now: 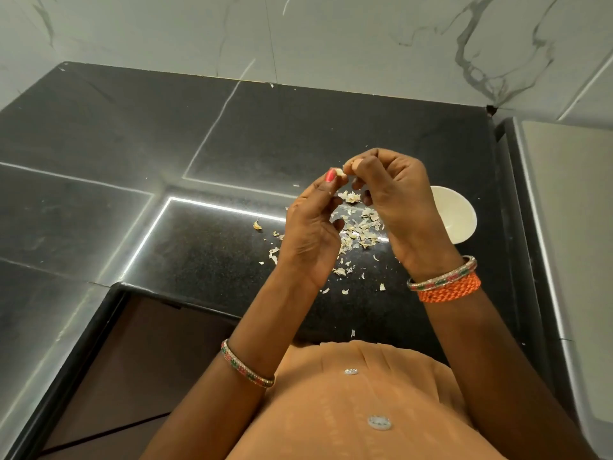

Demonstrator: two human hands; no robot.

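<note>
Mostly from the head view, both hands are raised above a black counter [232, 127], meeting at the fingertips over a heap of papery skins [360, 229]. The left hand [311, 227] pinches a small pale garlic clove [341, 172] between thumb and forefinger, its other fingers loosely curled. The right hand [398, 197] is curled tight, with thumb and forefinger nipping at the clove's other end, so both hands are narrow and grip the same piece. The clove is in the air, well above the counter and directly over the far edge of the skins.

I judge the step to be peeling: the skin is being picked off the clove, and how much is left on it is too small to tell. A white bowl [462, 214] sits on the counter just behind the right hand. The next move likely calls for a small twist or pull to free the last skin, then carrying the clove right to the bowl.
</note>
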